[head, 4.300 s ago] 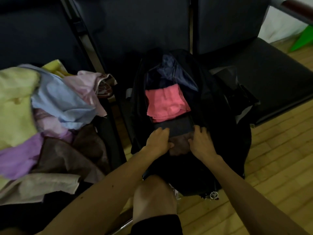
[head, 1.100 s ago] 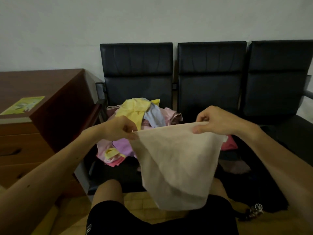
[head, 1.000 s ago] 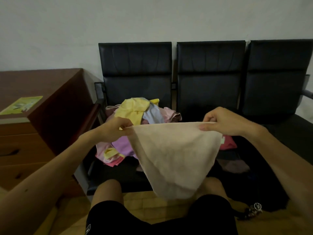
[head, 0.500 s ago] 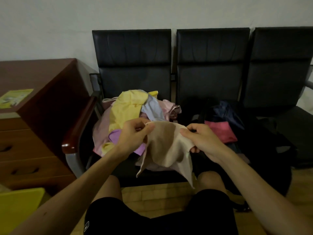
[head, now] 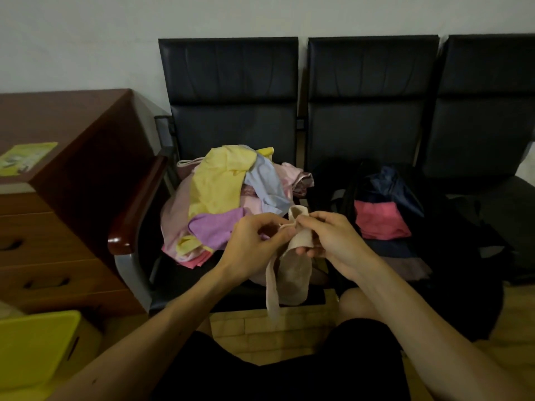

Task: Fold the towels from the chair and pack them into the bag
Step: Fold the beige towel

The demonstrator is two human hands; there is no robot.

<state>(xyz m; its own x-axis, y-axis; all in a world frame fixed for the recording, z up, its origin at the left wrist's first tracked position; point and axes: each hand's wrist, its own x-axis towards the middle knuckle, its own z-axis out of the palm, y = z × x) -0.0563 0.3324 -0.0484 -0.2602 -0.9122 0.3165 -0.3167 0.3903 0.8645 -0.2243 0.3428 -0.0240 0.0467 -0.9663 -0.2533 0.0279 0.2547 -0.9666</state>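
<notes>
A beige towel (head: 293, 270) hangs folded in a narrow strip between my hands, above the front edge of the left chair (head: 231, 123). My left hand (head: 257, 241) pinches its top corner, and my right hand (head: 330, 235) grips the fold just beside it. Behind them a pile of towels (head: 225, 195) in yellow, blue, pink and purple covers the left chair's seat. The black bag (head: 451, 227) lies open on the middle chair, with a folded red towel (head: 379, 219) inside.
A brown wooden desk (head: 58, 180) with drawers stands at the left, a yellow-green leaflet (head: 26, 156) on top. A yellow box (head: 37, 348) sits at the lower left. A third black chair (head: 489, 111) is at the right. My knees are over the wooden floor (head: 260, 328).
The beige towel, held spread wide a second ago, has been brought together. My hands have closed in on each other and the cloth now hangs doubled in a narrow strip.
</notes>
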